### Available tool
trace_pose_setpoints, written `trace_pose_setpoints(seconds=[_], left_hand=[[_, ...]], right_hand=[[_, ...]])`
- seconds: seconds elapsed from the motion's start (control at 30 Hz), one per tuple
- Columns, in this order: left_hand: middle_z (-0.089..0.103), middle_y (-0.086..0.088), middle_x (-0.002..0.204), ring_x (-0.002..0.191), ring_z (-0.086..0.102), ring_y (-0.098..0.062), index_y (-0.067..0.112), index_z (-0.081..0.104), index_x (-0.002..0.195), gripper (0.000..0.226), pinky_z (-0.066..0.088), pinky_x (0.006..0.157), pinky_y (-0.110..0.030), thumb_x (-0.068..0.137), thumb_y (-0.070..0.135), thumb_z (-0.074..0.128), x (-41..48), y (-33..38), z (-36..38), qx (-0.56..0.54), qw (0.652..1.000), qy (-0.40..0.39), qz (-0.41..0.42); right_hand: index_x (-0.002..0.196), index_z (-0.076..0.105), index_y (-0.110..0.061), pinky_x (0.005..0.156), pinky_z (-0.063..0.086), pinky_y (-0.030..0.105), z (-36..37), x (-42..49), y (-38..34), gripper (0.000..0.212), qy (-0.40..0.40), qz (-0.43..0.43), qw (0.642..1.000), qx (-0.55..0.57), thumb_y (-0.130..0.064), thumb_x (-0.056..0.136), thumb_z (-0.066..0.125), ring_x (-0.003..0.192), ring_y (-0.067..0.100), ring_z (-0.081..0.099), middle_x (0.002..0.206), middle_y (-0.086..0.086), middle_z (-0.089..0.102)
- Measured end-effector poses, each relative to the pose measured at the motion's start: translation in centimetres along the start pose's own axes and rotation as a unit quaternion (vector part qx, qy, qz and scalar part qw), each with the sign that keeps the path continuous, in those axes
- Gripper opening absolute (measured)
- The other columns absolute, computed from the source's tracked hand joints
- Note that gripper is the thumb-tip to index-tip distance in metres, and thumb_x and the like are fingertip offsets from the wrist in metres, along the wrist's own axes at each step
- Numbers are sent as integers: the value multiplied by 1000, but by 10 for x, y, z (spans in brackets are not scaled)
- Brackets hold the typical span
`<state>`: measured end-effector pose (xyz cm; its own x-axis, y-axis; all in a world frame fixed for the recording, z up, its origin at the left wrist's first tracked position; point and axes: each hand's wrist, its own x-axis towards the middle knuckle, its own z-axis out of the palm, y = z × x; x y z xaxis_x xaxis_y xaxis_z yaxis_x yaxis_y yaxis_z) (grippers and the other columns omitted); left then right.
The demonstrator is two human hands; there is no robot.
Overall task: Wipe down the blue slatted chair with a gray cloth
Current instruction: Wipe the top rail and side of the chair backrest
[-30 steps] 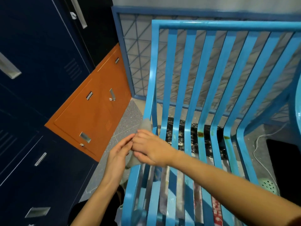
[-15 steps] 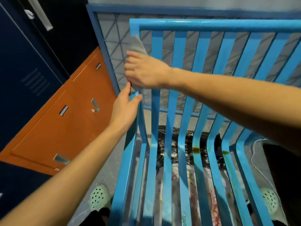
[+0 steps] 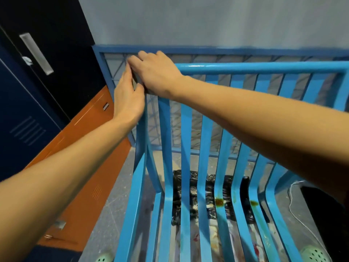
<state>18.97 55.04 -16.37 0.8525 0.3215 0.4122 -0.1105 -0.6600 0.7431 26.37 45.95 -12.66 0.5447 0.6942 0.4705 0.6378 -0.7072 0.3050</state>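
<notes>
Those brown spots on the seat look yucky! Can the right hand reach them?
Probably yes. The right hand rests at the top of the chair, and the brown spots sit lower on the seat slats, under that arm. Nothing covers them, so it could come down onto them.

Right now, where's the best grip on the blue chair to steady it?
Probably the backrest's top rail, from above, right of the right hand. It is a rounded horizontal bar, bare there, with open gaps between the slats below for fingers to wrap through.
</notes>
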Motion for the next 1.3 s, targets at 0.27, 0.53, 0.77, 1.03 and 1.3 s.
trace_pose_setpoints(seconds=[0.27, 0.53, 0.77, 1.03, 1.3], left_hand=[[68, -6, 121, 114, 57, -25, 14, 65, 120, 32, 39, 90, -31, 94, 7, 47, 27, 31, -10, 140, 967, -87, 194], [45, -6, 150, 139, 38, -21, 14, 56, 136, 41, 28, 112, -33, 100, 32, 48, 40, 52, 5, 175, 966, -134, 133], [64, -23, 113, 110, 55, -44, 18, 71, 109, 48, 42, 91, -42, 100, 50, 36, 63, 59, -2, 293, 949, -117, 25], [57, -23, 132, 124, 49, -41, 15, 67, 117, 56, 34, 99, -40, 104, 48, 25, 58, 46, 19, 186, 980, -70, 7], [66, -1, 110, 104, 57, -19, 16, 66, 105, 46, 35, 82, -28, 104, 41, 27, 70, 9, 8, -29, 997, -58, 45]], right_hand=[[116, 51, -12, 83, 36, 42, -4, -34, 29, 26, -8, 100, 994, 38, -27, 97, 42, 105, 33, 61, 114, 9, 63], [112, 51, -13, 109, 25, 52, -14, -88, 74, 29, -9, 128, 992, 12, -27, 104, 26, 104, 31, 57, 111, 10, 61], [101, 53, -10, 96, 37, 47, -34, -107, 95, 17, -66, 178, 981, 34, -20, 91, 42, 95, 33, 58, 103, 13, 60], [106, 67, -12, 78, 46, 37, -23, -39, 36, 40, -18, 211, 976, 41, -34, 101, 33, 103, 35, 64, 111, 15, 68], [118, 57, -10, 65, 35, 35, -5, -3, 5, 29, 1, 139, 990, -5, -22, 96, 41, 96, 32, 66, 107, 8, 68]])
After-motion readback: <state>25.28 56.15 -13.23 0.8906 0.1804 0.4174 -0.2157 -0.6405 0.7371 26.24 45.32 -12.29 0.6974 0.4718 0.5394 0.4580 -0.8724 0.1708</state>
